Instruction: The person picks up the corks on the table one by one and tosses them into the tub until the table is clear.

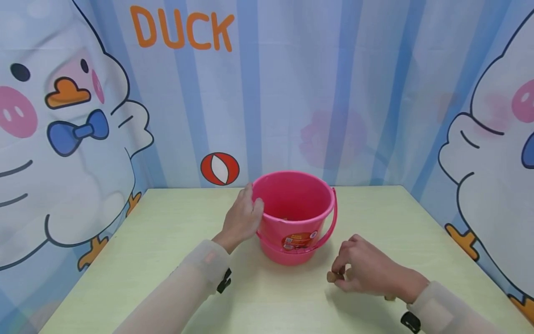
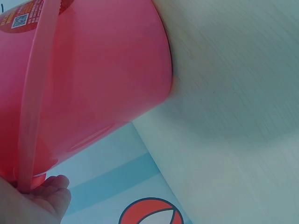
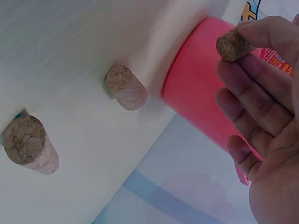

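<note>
A pink bucket [image 1: 292, 241] stands on the table with its handle hanging down at the front right. My left hand [image 1: 244, 215] grips its rim on the left side; in the left wrist view the fingers [image 2: 56, 189] show beside the rim and handle. My right hand [image 1: 365, 266], low and to the right of the bucket, pinches a cork [image 3: 231, 45] between thumb and fingertips. Two more corks, a nearer one [image 3: 30, 144] and a farther one [image 3: 126, 88], stand on the table in the right wrist view. A small brownish bit shows inside the bucket; most of its floor is hidden.
The pale table [image 1: 187, 213] ends at a striped curtain [image 1: 288, 93] behind the bucket, printed with ducks and a red ball. Similar printed cloth hangs along the left and right sides. A label [image 1: 298, 240] is on the bucket's front.
</note>
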Demonstrator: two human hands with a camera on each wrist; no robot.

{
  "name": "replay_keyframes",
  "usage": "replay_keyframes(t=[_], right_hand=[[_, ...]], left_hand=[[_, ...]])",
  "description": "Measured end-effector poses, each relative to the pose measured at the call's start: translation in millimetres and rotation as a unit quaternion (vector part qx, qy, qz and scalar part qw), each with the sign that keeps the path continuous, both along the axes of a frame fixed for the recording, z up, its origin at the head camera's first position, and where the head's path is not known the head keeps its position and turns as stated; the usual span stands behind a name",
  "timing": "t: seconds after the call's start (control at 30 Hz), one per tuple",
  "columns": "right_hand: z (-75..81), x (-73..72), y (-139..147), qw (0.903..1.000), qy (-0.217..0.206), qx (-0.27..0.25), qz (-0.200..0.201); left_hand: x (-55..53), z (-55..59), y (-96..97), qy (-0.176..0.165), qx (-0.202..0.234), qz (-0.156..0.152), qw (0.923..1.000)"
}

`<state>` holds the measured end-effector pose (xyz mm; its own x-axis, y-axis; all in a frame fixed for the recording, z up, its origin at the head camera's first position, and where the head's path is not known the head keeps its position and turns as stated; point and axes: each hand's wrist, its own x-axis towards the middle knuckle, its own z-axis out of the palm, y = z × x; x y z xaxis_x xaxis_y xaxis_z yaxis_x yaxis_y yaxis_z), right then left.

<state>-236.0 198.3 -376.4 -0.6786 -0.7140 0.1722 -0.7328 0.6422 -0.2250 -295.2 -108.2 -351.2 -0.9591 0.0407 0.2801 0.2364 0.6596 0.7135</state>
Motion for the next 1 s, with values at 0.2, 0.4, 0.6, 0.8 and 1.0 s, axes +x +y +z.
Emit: replay_keyframes(t=[0.2,0.4,0.6,0.8,1.0], right_hand=[[1.6,-0.8,-0.8,0.9986,0.048,-0.020,0.002],[4.3,-1.7,-0.2,0.9953,0.085,-0.046,0.002],[8.4,-2.7,-1.4,0.9923,0.098,-0.075,-0.014],[11.4,-3.2,-2.1,0.9844,0.131,-0.116,-0.017],[14.2,-4.5,-1.9,0.9756,0.165,-0.144,-0.017]], left_hand=[[0.2,0.4,0.1,0.001,-0.005,0.001,1.0000],[0.4,0.5,0.5,-0.001,-0.003,0.002,1.0000],[0.2,1.0,0.0,0.000,-0.006,0.000,1.0000],[0.3,0.9,0.2,-0.004,-0.003,-0.001,1.0000],[-0.6,0.4,-0.6,-0.002,-0.004,-0.004,1.0000]])
